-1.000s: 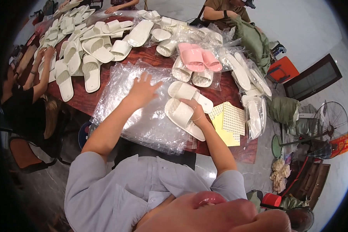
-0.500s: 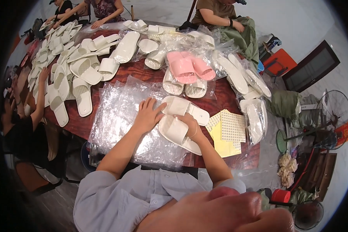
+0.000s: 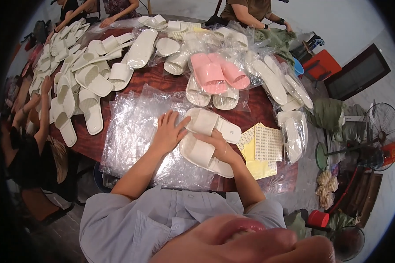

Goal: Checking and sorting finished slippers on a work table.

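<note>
- While our left hand lies flat with fingers spread on the clear plastic bags at the table's near edge, it touches the white slippers.
- Our right hand grips the nearer slipper.

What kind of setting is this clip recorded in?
Probably a small workshop where slippers are packed by hand. Loose white slippers cover a shared table, a stack of clear plastic bags lies before the person, bagged pink slippers lie further back, and other people work around the table.
</note>
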A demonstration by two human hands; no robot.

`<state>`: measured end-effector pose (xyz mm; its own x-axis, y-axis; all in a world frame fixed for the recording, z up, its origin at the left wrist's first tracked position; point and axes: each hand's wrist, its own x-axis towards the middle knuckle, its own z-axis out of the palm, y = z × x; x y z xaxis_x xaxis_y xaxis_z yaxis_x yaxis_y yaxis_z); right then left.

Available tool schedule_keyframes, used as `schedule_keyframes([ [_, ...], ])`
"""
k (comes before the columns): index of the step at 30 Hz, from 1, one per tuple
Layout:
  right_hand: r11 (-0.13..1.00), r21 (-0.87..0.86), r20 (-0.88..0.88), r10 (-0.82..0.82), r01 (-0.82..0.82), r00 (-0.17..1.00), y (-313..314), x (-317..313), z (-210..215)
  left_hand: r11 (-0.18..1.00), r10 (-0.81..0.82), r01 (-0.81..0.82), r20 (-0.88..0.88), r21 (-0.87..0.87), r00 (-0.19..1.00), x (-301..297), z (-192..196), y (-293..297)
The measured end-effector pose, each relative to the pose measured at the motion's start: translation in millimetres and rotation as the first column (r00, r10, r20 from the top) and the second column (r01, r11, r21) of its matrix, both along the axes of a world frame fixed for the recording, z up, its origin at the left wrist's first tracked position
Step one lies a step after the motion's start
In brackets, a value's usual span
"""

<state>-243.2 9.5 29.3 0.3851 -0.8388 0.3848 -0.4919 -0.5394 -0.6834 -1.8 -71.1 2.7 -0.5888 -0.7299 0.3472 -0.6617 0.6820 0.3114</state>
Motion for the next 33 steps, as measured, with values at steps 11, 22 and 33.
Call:
schedule_keyframes([
  [11,0.93,0.12,-0.114,-0.334,0.347,0.935,22.2,-10.5,8.3,1.0,0.003,-0.004,-0.021,-0.015,1.0,2.1,-5.9,-0.3],
  [22,0.572,0.146,0.334,-0.797,0.807,0.504,104.0,-53.4,56.2,0.995,0.006,-0.013,-0.067,-0.1,0.998,1.3,-14.8,-0.2],
  [33,0.834,0.214,0.587,-0.526,0.509,0.615,62.9,52.1,202.6,0.998,0.036,-0.029,0.126,-0.059,0.991,3.1,-25.8,-5.0],
])
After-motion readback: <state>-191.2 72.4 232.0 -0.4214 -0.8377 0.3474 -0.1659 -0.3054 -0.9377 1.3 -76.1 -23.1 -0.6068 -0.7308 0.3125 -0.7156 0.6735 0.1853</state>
